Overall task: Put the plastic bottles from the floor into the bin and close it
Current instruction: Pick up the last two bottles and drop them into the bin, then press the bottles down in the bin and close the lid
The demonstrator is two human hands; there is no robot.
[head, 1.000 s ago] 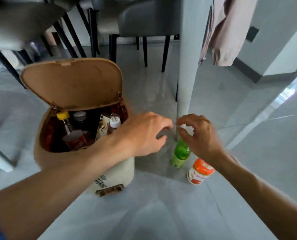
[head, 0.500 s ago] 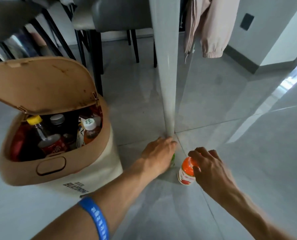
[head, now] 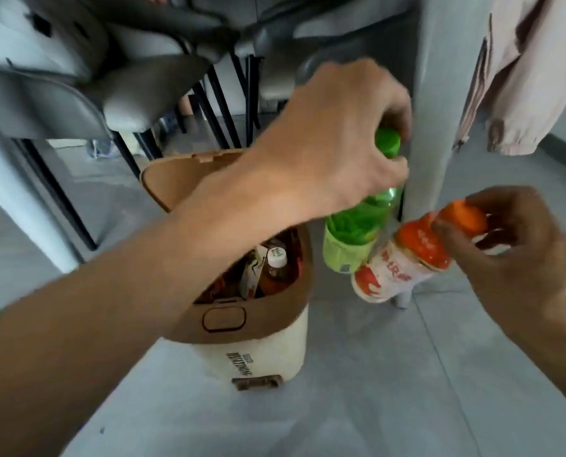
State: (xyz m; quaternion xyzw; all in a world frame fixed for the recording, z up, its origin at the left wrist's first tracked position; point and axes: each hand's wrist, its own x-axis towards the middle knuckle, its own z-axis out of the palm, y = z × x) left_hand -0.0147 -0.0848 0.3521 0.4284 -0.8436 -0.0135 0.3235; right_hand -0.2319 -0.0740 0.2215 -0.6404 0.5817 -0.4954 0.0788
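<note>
My left hand (head: 334,140) grips the neck of a green plastic bottle (head: 354,232) with a green cap, held in the air just right of the bin. My right hand (head: 519,252) holds an orange-capped bottle (head: 403,262) with a white and orange label by its top, tilted, next to the green one. The tan and cream bin (head: 262,328) stands on the floor below my left forearm, its lid (head: 173,179) raised behind. Several bottles fill it, among them a white-capped one (head: 276,262).
A thick grey table leg (head: 440,94) rises right behind both held bottles. Grey chairs with black legs (head: 87,94) crowd the space behind the bin. A pink garment (head: 522,74) hangs at the upper right. Grey floor tiles (head: 357,407) spread in front.
Both hands reached down to the two bottles on the floor by the table leg, took hold of them and lifted them up beside the bin.
</note>
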